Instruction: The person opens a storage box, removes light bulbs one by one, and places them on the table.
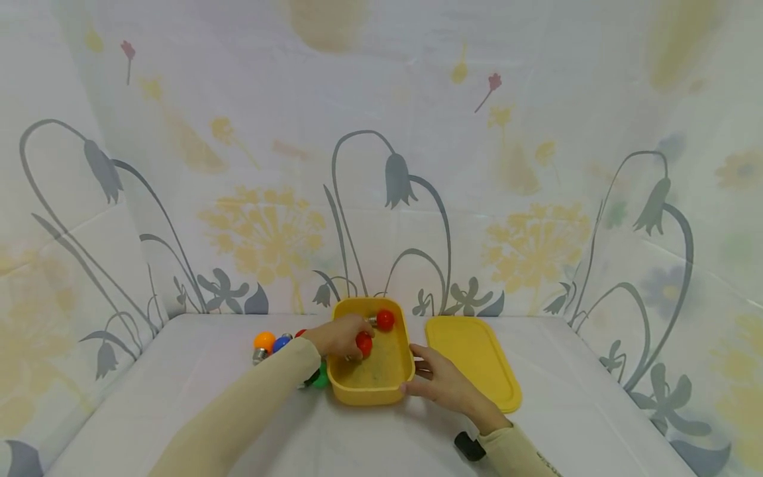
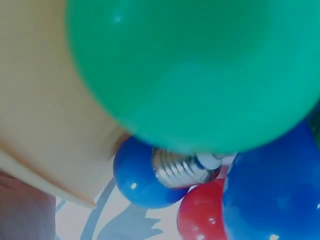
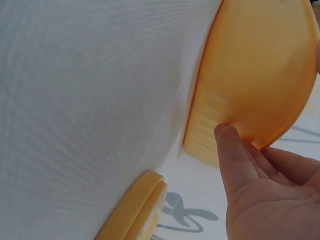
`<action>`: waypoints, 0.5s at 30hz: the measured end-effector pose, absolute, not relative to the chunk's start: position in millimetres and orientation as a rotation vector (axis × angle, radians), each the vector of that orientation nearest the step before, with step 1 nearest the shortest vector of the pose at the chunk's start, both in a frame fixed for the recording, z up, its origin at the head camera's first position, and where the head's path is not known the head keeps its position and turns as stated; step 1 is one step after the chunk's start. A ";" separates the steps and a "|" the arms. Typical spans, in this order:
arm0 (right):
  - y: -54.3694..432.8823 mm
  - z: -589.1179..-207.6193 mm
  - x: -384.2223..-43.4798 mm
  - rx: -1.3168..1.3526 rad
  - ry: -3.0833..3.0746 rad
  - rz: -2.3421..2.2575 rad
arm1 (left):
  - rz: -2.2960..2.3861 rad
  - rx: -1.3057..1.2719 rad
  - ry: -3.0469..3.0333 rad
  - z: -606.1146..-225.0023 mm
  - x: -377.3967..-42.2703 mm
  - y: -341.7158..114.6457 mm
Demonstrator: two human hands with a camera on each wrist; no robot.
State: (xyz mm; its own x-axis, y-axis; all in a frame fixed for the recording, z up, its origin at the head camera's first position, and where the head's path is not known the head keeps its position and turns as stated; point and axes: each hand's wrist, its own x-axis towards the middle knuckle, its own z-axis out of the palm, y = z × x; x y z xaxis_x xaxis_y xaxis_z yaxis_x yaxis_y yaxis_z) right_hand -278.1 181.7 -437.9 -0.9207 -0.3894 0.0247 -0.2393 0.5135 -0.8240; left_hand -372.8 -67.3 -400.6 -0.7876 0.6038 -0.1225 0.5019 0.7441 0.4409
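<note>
A yellow plastic container (image 1: 369, 396) stands uncovered at the middle of the table. My left hand (image 1: 338, 336) reaches over its left wall and pinches a red light bulb (image 1: 364, 345) inside. Another red bulb (image 1: 385, 320) lies near the container's far end, its metal base pointing left. At the right wall, my right hand (image 1: 440, 379) holds the container near its front corner, the thumb (image 3: 228, 142) pressed on the outside. Beneath the left forearm lie a green bulb (image 2: 195, 75), a blue bulb (image 2: 137, 172) and a red bulb (image 2: 204, 212).
A yellow lid (image 1: 473, 361) lies flat right of the container. Left of it, an orange bulb (image 1: 265, 341) and a blue bulb (image 1: 281, 344) sit in a cluster partly hidden by the left arm. A small black object (image 1: 469, 446) is by the right wrist. Flower-printed cloth walls surround the table.
</note>
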 end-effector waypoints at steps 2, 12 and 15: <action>181.7 -438.3 -278.4 -0.552 2.590 -1.372 | 0.591 0.881 2.694 -398.1 -372.4 -68.1; 181.6 -437.5 -277.2 -0.536 2.580 -1.399 | 0.656 0.984 2.793 -384.1 -366.2 -78.6; 180.5 -437.9 -276.7 -0.538 2.580 -1.402 | 0.728 0.973 2.823 -380.4 -363.5 -87.1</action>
